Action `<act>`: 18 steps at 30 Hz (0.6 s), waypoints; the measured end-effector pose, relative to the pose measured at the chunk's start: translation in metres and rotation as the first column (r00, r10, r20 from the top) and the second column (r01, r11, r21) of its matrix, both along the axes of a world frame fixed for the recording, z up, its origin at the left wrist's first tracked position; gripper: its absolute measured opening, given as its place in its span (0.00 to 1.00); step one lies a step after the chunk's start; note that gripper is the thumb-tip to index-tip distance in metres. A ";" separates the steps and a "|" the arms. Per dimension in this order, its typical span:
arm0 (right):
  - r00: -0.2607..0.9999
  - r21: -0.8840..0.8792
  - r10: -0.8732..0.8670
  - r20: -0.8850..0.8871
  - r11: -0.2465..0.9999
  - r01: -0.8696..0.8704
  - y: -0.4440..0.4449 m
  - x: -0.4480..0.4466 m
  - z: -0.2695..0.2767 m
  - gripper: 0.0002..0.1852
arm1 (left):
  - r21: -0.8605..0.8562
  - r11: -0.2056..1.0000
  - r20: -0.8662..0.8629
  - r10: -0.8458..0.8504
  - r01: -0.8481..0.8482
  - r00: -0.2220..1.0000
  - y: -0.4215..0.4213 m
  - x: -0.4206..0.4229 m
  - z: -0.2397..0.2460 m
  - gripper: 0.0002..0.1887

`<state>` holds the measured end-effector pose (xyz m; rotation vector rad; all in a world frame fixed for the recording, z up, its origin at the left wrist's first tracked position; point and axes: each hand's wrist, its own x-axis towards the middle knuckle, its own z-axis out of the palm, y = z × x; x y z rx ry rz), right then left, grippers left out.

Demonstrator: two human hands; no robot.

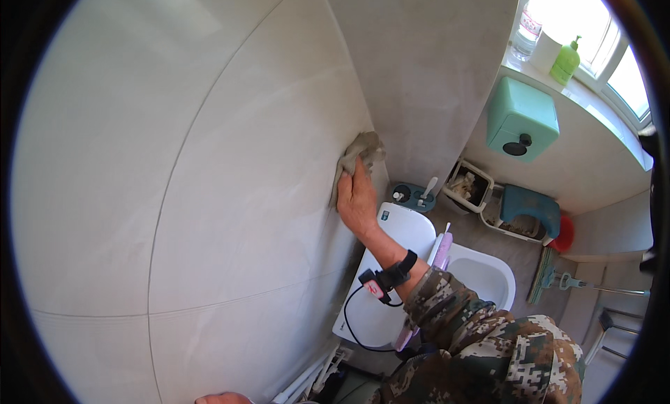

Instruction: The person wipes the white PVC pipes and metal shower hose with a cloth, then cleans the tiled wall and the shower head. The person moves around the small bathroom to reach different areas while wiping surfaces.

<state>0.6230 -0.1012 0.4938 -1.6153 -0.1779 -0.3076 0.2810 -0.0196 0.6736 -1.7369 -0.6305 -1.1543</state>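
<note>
My right hand (359,202) presses a damp-looking, grey-brown cloth (361,150) to the pale tiled wall (251,194), close to the corner with the adjoining wall. Below that forearm is the white toilet tank (403,236), with the toilet bowl (484,273) to its right. A black strap with a small device (384,283) and a cable is on my right wrist. Only a sliver of my left hand (225,399) shows at the bottom edge, near the tiled wall; its fingers are mostly cut off.
A toilet brush holder (413,195) stands behind the tank. Beyond it are a waste bin (468,187), a blue stool (528,205), a red basin (562,234) and a mop (542,276). A green box (523,119) hangs below the windowsill, where a green pump bottle (566,61) and a plastic bottle (526,35) stand. White pipes (309,375) run low along the wall.
</note>
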 end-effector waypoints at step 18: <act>0.980 -0.203 0.193 0.039 0.962 -0.181 0.002 -0.033 -0.041 0.29 | 0.030 0.994 0.003 -0.108 0.108 0.994 0.048 0.049 -0.005 0.21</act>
